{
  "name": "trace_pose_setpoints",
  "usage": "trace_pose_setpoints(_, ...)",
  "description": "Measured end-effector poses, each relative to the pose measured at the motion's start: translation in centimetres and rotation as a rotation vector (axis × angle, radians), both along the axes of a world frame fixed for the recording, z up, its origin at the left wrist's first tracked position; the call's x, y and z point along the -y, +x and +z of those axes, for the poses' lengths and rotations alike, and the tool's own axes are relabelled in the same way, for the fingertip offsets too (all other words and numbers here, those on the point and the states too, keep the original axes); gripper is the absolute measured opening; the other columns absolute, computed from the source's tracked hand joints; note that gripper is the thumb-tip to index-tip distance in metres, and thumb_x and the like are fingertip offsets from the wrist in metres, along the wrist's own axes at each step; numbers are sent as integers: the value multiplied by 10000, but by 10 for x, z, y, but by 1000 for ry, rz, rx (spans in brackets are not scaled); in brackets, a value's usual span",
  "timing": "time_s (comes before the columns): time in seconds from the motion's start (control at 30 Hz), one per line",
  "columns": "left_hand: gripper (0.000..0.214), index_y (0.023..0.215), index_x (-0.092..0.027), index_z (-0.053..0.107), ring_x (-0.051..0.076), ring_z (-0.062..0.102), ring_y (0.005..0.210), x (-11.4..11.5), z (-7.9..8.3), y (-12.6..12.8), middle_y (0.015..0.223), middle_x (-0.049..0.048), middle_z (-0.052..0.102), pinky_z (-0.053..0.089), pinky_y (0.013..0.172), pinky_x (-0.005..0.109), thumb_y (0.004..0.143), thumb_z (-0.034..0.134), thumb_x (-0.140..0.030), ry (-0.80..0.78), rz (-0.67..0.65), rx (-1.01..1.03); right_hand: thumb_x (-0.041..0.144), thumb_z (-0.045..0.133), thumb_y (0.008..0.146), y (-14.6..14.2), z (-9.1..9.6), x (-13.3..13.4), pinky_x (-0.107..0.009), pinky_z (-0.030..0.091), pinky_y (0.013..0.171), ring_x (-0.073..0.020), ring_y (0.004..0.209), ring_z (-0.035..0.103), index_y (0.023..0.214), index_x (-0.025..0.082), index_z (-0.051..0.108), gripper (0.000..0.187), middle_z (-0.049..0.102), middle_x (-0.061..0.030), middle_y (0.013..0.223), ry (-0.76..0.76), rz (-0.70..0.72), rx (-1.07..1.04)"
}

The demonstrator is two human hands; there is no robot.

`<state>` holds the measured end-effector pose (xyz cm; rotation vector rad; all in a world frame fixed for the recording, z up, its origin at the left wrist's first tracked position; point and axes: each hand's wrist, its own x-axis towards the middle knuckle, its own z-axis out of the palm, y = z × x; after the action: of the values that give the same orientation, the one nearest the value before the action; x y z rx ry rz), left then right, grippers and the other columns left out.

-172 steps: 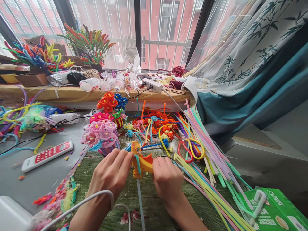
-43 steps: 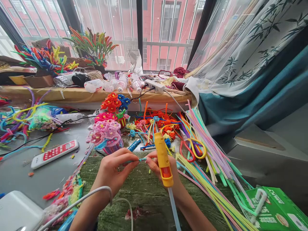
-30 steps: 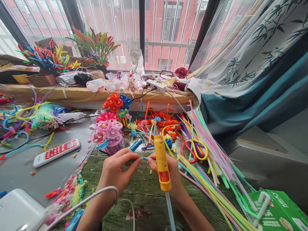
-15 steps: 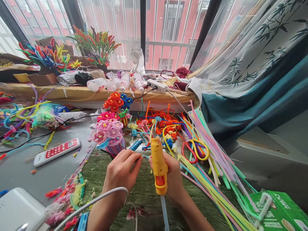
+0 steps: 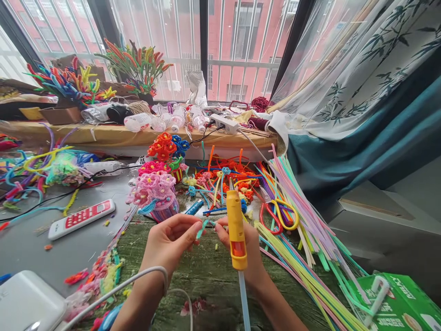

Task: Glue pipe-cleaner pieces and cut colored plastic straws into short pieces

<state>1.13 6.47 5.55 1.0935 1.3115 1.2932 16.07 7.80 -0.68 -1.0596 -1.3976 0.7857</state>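
Observation:
My left hand (image 5: pixel 165 243) pinches a short teal pipe cleaner piece (image 5: pixel 203 228) between thumb and fingers, over the green wood-grain mat. My right hand (image 5: pixel 254 246) grips a yellow hot glue gun (image 5: pixel 234 220), nozzle pointing away and up. A pale glue stick (image 5: pixel 244 299) sticks out of its rear. The right fingertips also meet the teal piece's other end, partly hidden behind the gun. Just beyond my left hand stands a pot of pink pipe cleaner flowers (image 5: pixel 156 188). Past the gun lies a pile of orange, blue and yellow pipe cleaner pieces (image 5: pixel 237 172).
Red-and-yellow scissors (image 5: pixel 292 216) lie beside a long bundle of pastel pipe cleaners (image 5: pixel 310 207) on the right. A green box (image 5: pixel 403 303) sits at the lower right. To the left are a remote control (image 5: pixel 82 218) and a white cable (image 5: pixel 138 278). A power strip (image 5: pixel 223 124) rests on the sill.
The glue gun has shifted slightly right in my right hand. My left hand has turned, with thumb and fingers now showing the teal piece more plainly.

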Motion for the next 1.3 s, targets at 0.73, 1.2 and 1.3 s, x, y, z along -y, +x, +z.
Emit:
trace_pose_setpoints(0.73, 50, 687, -207, 734, 100, 621, 492, 3, -11, 6, 587, -38, 707, 497, 496, 158, 711, 736, -251, 380, 35, -362, 265, 618, 826, 1, 9, 5, -242, 393, 501, -121, 540, 478, 617, 189, 595, 224, 546, 20, 593, 110, -106, -15)
trace_pose_setpoints(1.2, 103, 788, -137, 718, 112, 676, 573, 10, -16, 12, 712, 29, 750, 523, 610, 176, 844, 633, -153, 779, 162, -889, 254, 597, 769, -1, -8, 3, -245, 388, 500, -129, 555, 476, 536, 215, 438, 285, 522, 16, 607, 139, -20, 126)
trace_pose_setpoints(1.3, 99, 844, -102, 717, 121, 681, 620, 12, -18, 15, 745, 59, 747, 522, 644, 186, 851, 619, -112, 859, 159, -946, 278, 602, 784, 0, -9, 1, -246, 390, 501, -135, 569, 482, 548, 210, 475, 277, 532, 10, 614, 159, 9, 143)
